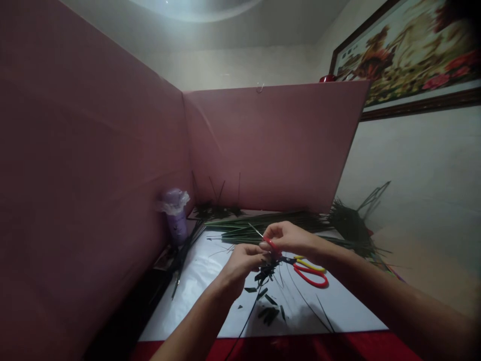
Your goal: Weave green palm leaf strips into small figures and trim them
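My right hand (287, 238) is closed around a red-handled tool (271, 244) whose thin metal tip points up and to the left; its exact kind is unclear. Close beside it, my left hand (245, 263) pinches a dark green leaf piece (267, 268), partly hidden by the fingers, with a long thin stem running down toward the front edge. Just right of the hands lie scissors (311, 271) with red and yellow handles. Cut leaf bits (268, 315) are scattered on the white sheet below my hands.
Long green leaves (263, 220) lie across the back of the white sheet (195, 281). A purple bottle (176, 220) with plastic on top stands at the left. Pink panels (263, 145) rise behind and left. A dark leaf bundle (349, 225) rests at the right.
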The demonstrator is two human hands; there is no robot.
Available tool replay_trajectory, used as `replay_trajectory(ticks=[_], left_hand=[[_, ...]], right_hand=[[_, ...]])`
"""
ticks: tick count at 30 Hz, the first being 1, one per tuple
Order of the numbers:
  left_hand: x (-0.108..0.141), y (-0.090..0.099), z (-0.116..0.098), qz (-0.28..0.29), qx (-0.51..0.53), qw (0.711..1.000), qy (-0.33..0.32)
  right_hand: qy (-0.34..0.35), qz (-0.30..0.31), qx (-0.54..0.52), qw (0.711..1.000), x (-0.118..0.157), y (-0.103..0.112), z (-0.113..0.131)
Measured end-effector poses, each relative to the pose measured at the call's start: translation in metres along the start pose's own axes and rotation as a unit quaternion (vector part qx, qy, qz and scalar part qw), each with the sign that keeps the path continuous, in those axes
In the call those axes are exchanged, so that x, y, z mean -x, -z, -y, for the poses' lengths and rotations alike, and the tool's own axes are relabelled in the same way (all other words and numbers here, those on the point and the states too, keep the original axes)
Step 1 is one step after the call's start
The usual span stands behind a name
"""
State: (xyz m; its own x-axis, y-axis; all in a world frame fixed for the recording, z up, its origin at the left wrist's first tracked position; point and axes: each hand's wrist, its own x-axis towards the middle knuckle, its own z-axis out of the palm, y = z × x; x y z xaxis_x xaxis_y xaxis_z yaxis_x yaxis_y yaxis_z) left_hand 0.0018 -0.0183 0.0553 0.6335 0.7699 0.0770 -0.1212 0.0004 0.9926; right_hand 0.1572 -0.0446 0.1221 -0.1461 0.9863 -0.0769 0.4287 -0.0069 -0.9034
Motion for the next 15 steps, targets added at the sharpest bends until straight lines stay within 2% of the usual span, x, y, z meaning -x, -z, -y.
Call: replay_trajectory(ticks=[6,11,15], left_hand=[[0.004,0.003,-0.003,0.042,0.058,0.997,0.039],[0.007,0.003,-0.004,0.026,0.09,0.994,0.054],[0.007,0.004,-0.001,0.015,0.127,0.991,0.048]], right_hand=[[0.005,0.024,0.071,0.997,-0.012,-0.004,0.007],[0.034,0.048,0.111,0.992,-0.014,-0.004,0.014],[0.072,0.02,0.11,0.991,-0.013,-0.003,0.018]])
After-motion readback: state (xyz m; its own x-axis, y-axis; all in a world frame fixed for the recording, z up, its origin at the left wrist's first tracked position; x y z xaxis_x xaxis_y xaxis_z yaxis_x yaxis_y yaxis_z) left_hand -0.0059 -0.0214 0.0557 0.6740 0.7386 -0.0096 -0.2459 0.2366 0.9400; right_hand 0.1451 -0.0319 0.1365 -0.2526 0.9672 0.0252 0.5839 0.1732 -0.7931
